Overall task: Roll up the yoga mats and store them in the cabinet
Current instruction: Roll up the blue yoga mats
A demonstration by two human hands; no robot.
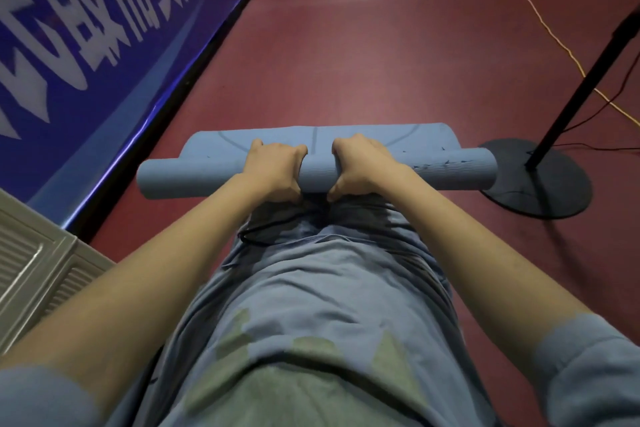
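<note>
On red floor (381,55), rolled mat (318,173)

Pale blue yoga mat (450,166) with thin dark line markings, dark red floor (381,45), royal blue banner (104,28) with white characters, black stand base (543,180), yellow cable (540,21)

Red floor (381,55) carrying mat and stand.
Blue yoga mat (450,166) mostly rolled on it; round black stand base (550,184) just beside mat's right end; yellow cable (540,19) trailing across.
</note>
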